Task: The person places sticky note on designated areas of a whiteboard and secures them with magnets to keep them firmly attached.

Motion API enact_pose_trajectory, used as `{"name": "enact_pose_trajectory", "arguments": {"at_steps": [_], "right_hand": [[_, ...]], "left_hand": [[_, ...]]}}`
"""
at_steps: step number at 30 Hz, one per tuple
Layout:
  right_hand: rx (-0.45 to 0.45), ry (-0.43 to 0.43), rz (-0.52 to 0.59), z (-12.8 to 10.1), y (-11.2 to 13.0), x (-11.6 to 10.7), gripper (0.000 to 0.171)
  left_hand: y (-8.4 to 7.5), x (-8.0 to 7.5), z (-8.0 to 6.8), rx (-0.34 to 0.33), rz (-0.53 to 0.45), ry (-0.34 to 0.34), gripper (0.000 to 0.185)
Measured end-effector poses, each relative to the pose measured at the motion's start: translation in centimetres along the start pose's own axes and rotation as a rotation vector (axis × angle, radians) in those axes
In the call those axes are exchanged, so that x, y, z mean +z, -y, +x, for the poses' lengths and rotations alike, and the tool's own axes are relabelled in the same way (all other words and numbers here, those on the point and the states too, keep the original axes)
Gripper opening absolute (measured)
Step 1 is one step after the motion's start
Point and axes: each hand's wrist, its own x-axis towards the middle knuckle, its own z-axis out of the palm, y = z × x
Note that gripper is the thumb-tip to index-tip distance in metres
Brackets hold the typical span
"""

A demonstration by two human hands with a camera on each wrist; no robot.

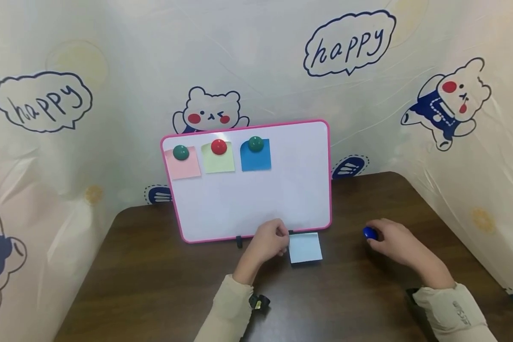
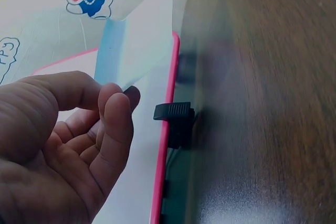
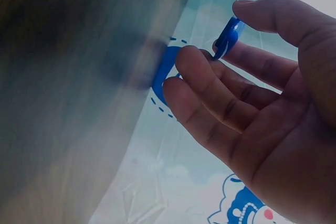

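A pale blue sticky note (image 1: 305,248) lies on the dark wooden table just below the pink-framed whiteboard (image 1: 261,199). My left hand (image 1: 284,244) is at the note's left edge. In the left wrist view, thumb and forefinger of that hand (image 2: 123,95) pinch the pale note (image 2: 142,40) beside the board's pink frame (image 2: 168,108). To the right, my right hand (image 1: 374,235) rests on the table and holds a round blue magnet (image 1: 369,232). The right wrist view shows the magnet (image 3: 228,38) pinched between the thumb and fingertips of the right hand (image 3: 226,30).
On the board, a pink note (image 1: 183,164), a yellow note (image 1: 218,159) and a blue note (image 1: 255,156) are pinned in a row by two green magnets and a red magnet. A black clip foot (image 2: 176,114) props the board. Printed plastic sheeting walls in the table (image 1: 154,285).
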Motion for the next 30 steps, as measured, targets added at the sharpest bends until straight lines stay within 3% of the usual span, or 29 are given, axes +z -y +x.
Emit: {"name": "enact_pose_trajectory", "arguments": {"at_steps": [9, 20, 30], "right_hand": [[0.015, 0.034, 0.020, 0.2, 0.0, 0.1, 0.043], [0.046, -0.019, 0.041, 0.4, 0.8, -0.1, 0.051], [0.036, -0.060, 0.067, 0.3, 2.1, -0.7, 0.049]], "left_hand": [[0.5, -0.3, 0.3, 0.024, -0.046, -0.043, 0.006], [0.8, -0.9, 0.7, 0.021, -0.129, -0.086, 0.005], [-0.1, -2.2, 1.0, 0.053, -0.189, -0.197, 0.006]]}}
